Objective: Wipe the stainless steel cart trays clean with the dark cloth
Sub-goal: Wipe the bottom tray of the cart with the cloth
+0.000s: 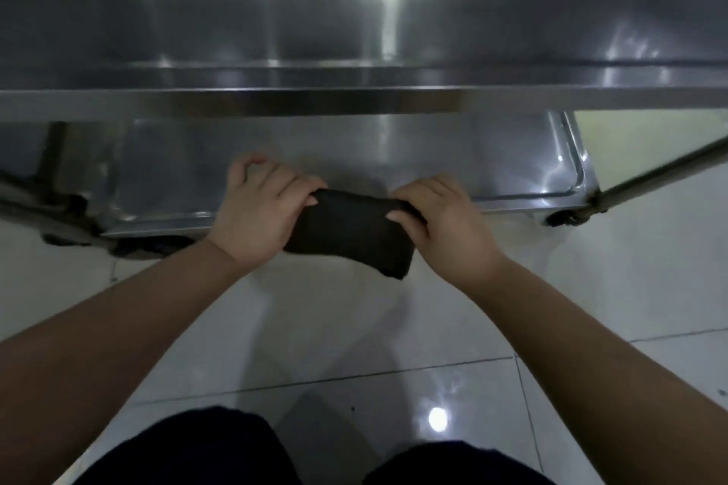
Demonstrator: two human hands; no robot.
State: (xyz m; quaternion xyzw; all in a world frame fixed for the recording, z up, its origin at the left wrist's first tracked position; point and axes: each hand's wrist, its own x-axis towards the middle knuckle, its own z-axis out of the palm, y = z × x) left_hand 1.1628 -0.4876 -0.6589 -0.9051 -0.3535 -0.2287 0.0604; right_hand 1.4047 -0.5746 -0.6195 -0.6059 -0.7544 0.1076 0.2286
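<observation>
Between left hand (256, 217) and right hand (445, 226) | dark cloth (350, 234), folded | both hands grip one end each

- The cloth (350, 232) is plain black.
- The cart trays (354, 31) are shiny silver-grey.
- The floor tiles (354, 346) are glossy white with thin dark joints.

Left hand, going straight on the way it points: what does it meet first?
Probably the lower tray, just beyond the left hand, which grips the cloth; its height above the tray is unclear.
</observation>
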